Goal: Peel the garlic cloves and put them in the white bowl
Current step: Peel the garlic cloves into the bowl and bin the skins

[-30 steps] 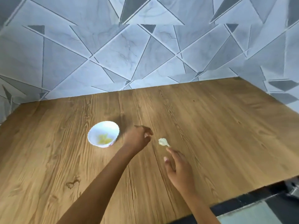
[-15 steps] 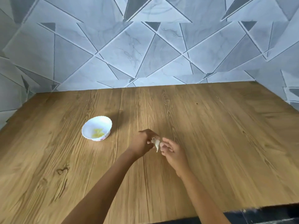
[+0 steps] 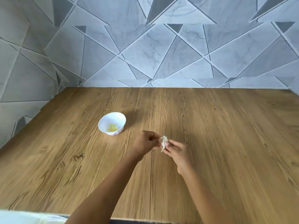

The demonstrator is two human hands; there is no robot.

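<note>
I see one white bowl [image 3: 113, 117], one garlic clove [image 3: 163, 142] and two hands. The bowl sits on the wooden bench [image 3: 226, 143], on the left side, about halfway between the back edge and the near edge. There are some small yellow bits [image 3: 112, 127] in the bottom of it. They are too blurry for me to count.

The one clove is near the middle of the bench, to the right of the bowl and a little closer to the near edge. Both hands hold it. The left hand [image 3: 146, 143] has its fingers [image 3: 154, 136] curled in and pinched on the left side of the clove. The right hand [image 3: 177, 153] pinches the other side with its fingers [image 3: 174, 143]. A thin white bit of skin hangs down from the clove between the two hands. I cannot tell if the clove touches the wood.

A second ago the clove lay alone on the bench. The two hands were apart then, one on each side of it, and neither one held it. Half a second ago both hands had closed on it, and they still hold it the same way. The bowl has not moved from its place.

Behind the back edge stands a grey tiled wall [image 3: 161, 54]. Something white and blurry [image 3: 24, 217] shows at the near left corner.
</note>
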